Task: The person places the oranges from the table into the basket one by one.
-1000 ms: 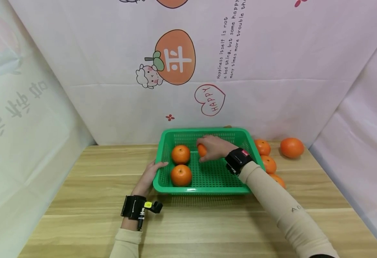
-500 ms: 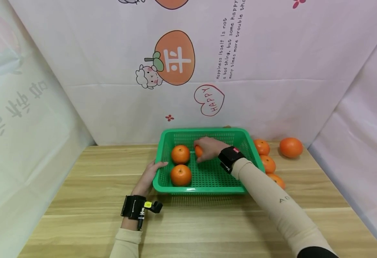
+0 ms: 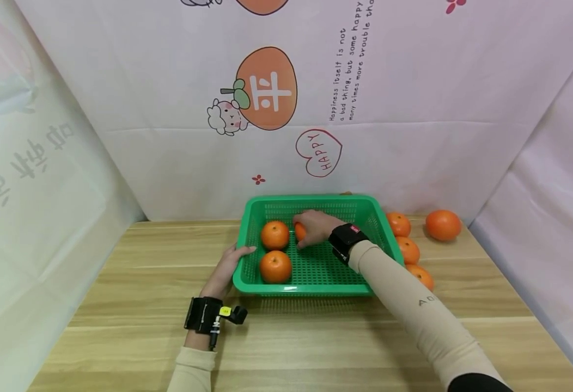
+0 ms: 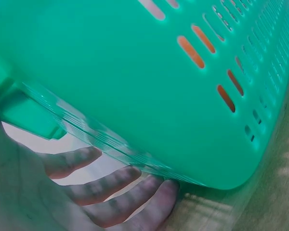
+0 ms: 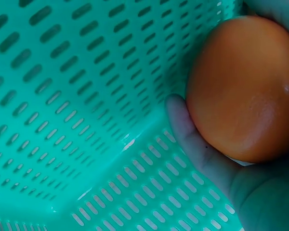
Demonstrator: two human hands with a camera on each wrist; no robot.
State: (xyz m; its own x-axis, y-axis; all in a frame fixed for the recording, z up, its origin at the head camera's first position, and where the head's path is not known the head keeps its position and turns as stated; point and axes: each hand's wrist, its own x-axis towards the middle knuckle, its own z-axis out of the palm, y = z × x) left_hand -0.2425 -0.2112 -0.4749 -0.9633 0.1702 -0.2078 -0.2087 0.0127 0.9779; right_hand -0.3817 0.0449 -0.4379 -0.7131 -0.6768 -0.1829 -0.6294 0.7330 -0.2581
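In the head view, my right hand (image 3: pixel 316 225) reaches into the green plastic basket (image 3: pixel 311 289) and grips an orange (image 3: pixel 299 232), which its fingers partly cover. The right wrist view has this orange (image 5: pixel 245 91) large, with a thumb along its lower side and the basket's slotted wall (image 5: pixel 77 82) close by. Two more oranges lie in the basket's left part, a rear one (image 3: pixel 274 235) and a front one (image 3: pixel 275 267). My left hand (image 3: pixel 225 270) holds the basket's left side, thumb over the rim; its fingers (image 4: pixel 106 185) lie against the outer wall.
Right of the basket, three oranges stand in a row close to its wall, the middle one being this orange (image 3: pixel 408 250). Farther right lies another orange fruit (image 3: pixel 443 225). A white printed cloth (image 3: pixel 193 179) hangs behind the wooden table (image 3: pixel 306 348).
My right hand has moved a little left within the basket, carrying the orange closer to the rear one. My left hand and the basket stay in place.
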